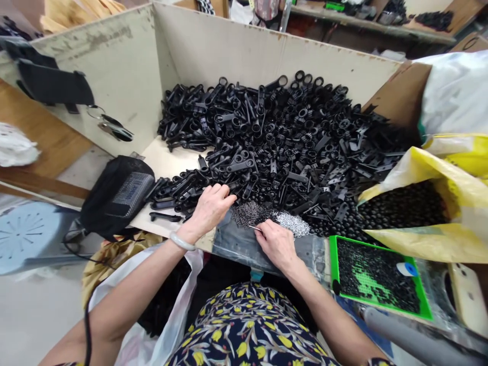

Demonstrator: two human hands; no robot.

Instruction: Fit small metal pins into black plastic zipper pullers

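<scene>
Walled desk (168, 162), black parts (236, 119) heaped
Right grip (277, 243) pinches thin metal rod (254, 227); left grip (211, 209), cannot tell; shelf (373, 24) behind.

Lettering (134, 190) on the black bag (110, 195) is too blurred to read.
</scene>
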